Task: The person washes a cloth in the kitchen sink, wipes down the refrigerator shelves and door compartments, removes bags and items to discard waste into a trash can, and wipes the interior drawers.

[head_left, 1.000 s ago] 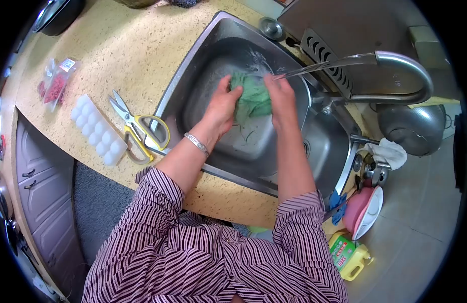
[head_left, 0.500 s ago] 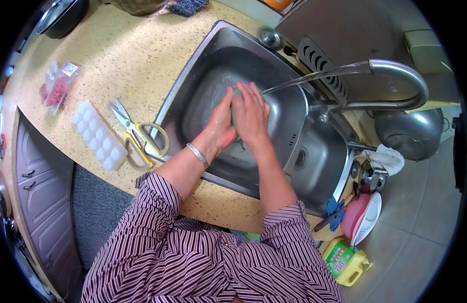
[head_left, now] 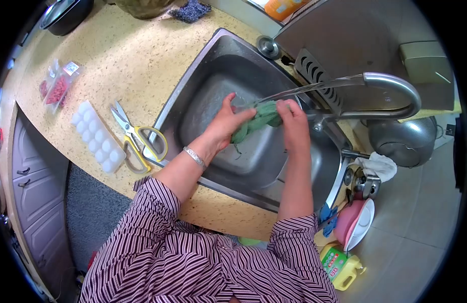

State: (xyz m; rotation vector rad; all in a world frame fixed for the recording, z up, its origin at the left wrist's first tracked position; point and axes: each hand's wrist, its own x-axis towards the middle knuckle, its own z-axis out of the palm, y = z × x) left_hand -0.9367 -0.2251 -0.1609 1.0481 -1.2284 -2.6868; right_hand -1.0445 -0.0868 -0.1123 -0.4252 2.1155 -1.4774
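A wet-looking, bunched green cloth (head_left: 258,122) is stretched between my hands over the large bowl of the steel sink (head_left: 228,177). My left hand (head_left: 227,121), with a silver bracelet at the wrist, is closed on the cloth's left end, its thumb sticking up. Fingers of my right hand (head_left: 294,123) pinch the right end. Water from the curved faucet (head_left: 395,79) streams down onto or just behind the cloth. A thin dark strand dangles below its left end.
Left of the sink lie yellow-handled scissors (head_left: 137,141), a white tray of round shapes (head_left: 98,139) and bagged pink pieces (head_left: 59,91). On the right stand a metal colander (head_left: 402,141), a white rag (head_left: 379,166), a pink basin (head_left: 348,222) and a yellow jug (head_left: 342,267).
My hands have moved from pressed together to apart, the right one going right. The green cloth, mostly hidden between the palms before, now shows stretched between them.
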